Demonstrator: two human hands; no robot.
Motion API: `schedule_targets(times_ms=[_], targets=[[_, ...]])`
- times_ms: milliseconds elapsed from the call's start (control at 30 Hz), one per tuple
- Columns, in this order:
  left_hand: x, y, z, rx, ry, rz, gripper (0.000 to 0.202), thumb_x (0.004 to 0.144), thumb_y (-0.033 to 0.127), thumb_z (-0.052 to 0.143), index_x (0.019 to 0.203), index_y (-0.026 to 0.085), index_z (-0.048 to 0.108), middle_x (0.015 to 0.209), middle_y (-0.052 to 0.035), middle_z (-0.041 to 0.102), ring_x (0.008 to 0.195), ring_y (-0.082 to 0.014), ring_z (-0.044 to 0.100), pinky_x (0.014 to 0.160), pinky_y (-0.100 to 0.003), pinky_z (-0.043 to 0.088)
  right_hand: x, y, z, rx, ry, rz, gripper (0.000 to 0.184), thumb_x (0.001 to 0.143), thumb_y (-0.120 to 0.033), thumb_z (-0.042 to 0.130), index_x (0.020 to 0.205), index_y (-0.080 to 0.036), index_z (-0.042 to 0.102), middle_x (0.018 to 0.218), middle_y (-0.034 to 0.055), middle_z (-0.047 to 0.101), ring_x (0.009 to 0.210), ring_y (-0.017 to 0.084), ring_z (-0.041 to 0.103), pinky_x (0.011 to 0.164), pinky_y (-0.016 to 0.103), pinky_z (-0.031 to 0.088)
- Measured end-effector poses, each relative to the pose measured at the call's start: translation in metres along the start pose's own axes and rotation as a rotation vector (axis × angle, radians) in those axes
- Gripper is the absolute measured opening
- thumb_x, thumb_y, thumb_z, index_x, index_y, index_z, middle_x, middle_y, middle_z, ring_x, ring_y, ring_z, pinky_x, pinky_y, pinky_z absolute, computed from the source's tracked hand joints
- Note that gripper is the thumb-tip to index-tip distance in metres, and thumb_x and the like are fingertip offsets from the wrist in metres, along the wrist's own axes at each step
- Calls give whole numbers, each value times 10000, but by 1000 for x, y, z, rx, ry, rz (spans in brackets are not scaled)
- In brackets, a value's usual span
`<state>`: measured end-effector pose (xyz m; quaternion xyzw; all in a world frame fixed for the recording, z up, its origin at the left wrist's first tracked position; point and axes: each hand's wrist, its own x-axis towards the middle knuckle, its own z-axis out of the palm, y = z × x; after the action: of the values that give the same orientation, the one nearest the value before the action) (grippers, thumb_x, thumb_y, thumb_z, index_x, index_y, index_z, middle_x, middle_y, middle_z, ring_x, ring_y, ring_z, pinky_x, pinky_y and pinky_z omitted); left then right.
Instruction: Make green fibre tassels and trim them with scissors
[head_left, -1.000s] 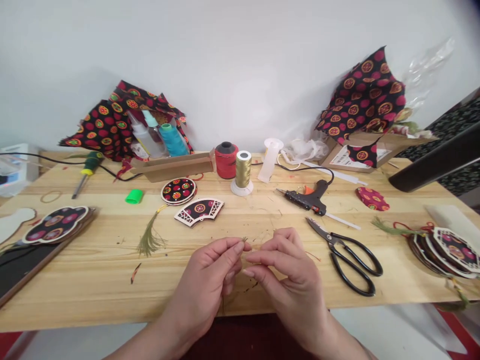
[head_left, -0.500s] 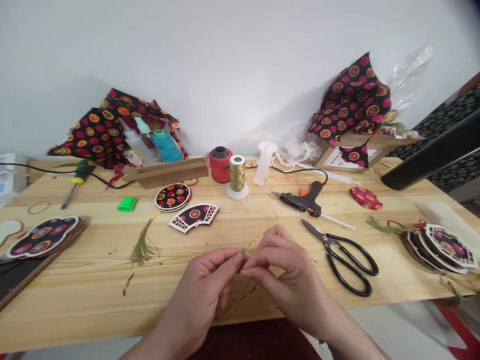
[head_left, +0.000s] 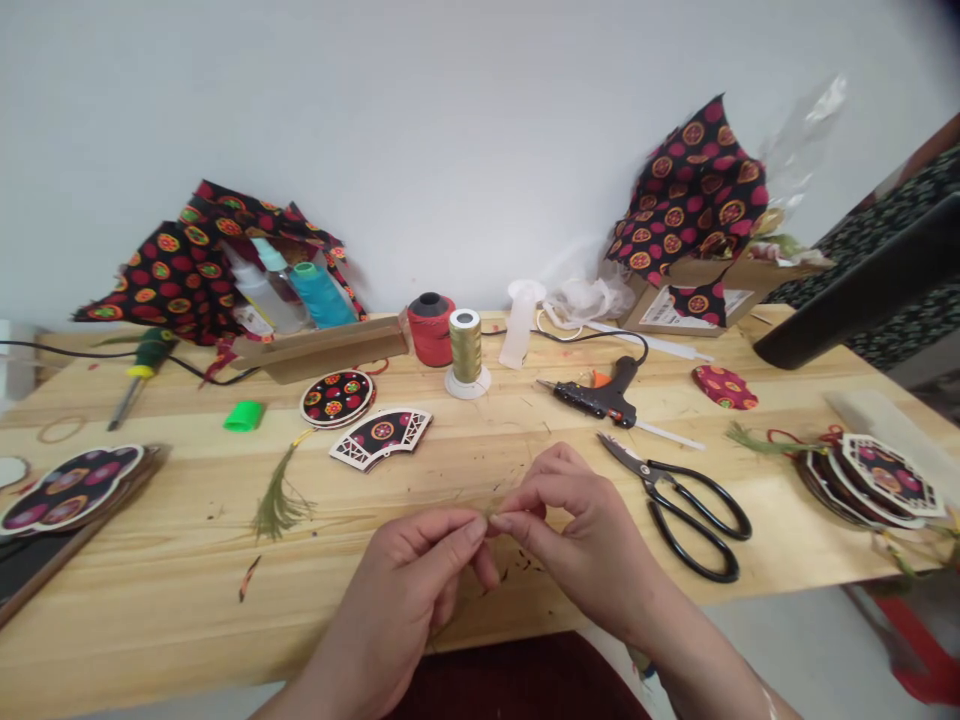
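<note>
Over the table's front part, my left hand (head_left: 420,570) is closed, thumb pressed on the index finger. My right hand (head_left: 574,545) meets it fingertip to fingertip in a pinch. Between the tips shows a small wisp of olive thread (head_left: 491,508); most of it is hidden by the fingers. To the right of my right hand lie black-handled scissors (head_left: 675,500), blades slightly apart. Beyond my hands are a fan-shaped ornament (head_left: 382,437) and a round ornament (head_left: 337,397) with an olive tassel (head_left: 283,500). A gold-olive thread spool (head_left: 466,350) stands upright behind them.
A glue gun (head_left: 600,392) with its cord lies at centre right. Stacked ornaments (head_left: 889,475) sit at the right edge, a flower-shaped one (head_left: 71,485) at the left. Further back are a red thread cone (head_left: 430,330), a cardboard tray (head_left: 322,350), a screwdriver (head_left: 139,375) and a green cap (head_left: 244,415).
The camera view has shifted slightly, so the table things appear a little further left. My fingertips have drawn closer together, still pinching, and the right hand's fingers are more tucked in.
</note>
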<state>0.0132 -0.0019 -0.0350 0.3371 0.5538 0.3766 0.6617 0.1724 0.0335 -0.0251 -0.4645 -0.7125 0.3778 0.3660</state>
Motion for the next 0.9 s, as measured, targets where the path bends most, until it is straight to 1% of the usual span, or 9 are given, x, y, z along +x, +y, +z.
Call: schedule_targets(times_ms=[100,233,367,467,533,633,733,800,900], targets=[[-1,-3,-2,-2,-7,-13,299,792,366,607,585,154,650,479,39,471,415,-61,234,415,-242,138,1,1,-1,4,-43,51,142,709,-91,710,609,-177,655,609,-12,566,734,153,512,665,270,401],[-2,-4,-1,8,2,-1,255,797,349,610,631,160,650,476,65,380,453,-77,243,426,-235,152,2,2,-2,24,-89,92,129,705,-114,715,611,-175,652,620,-13,588,720,150,530,663,272,405],[-2,-2,1,12,15,12,283,791,344,617,574,163,604,466,72,366,441,-72,235,423,-229,160,2,4,-4,116,-89,138,88,763,-147,654,690,-183,687,683,3,627,729,147,561,685,274,426],[-3,-1,1,10,28,13,254,783,345,627,604,163,628,469,72,378,431,-66,242,417,-225,156,2,6,-6,187,-80,196,148,819,-185,579,738,-172,702,716,21,646,722,145,581,692,275,440],[-4,-1,1,8,28,6,237,782,348,626,635,163,645,477,72,381,429,-64,236,414,-225,146,1,8,-6,225,-97,207,179,824,-203,566,722,-165,708,715,27,651,718,147,585,691,275,441],[-3,0,2,23,17,17,272,791,346,617,589,164,610,470,74,371,433,-66,233,419,-227,157,-1,11,-4,344,-126,227,145,796,-218,594,751,-179,726,718,14,657,711,139,586,685,267,449],[-2,0,3,45,16,32,305,806,346,600,562,165,576,465,74,372,439,-71,243,430,-229,175,-3,13,0,451,-75,310,84,720,-229,669,765,-184,725,697,-4,655,681,129,579,659,259,460],[-2,-1,3,51,14,32,302,814,352,589,576,167,581,470,74,373,439,-73,244,431,-231,175,-3,13,3,479,-17,335,94,664,-229,715,744,-180,715,669,-11,645,646,125,565,619,252,460],[-2,-1,2,52,6,31,300,815,350,586,576,168,585,471,74,364,443,-77,247,431,-234,175,-2,11,5,430,21,260,70,651,-205,738,712,-183,711,645,-10,629,629,125,545,594,250,448]])
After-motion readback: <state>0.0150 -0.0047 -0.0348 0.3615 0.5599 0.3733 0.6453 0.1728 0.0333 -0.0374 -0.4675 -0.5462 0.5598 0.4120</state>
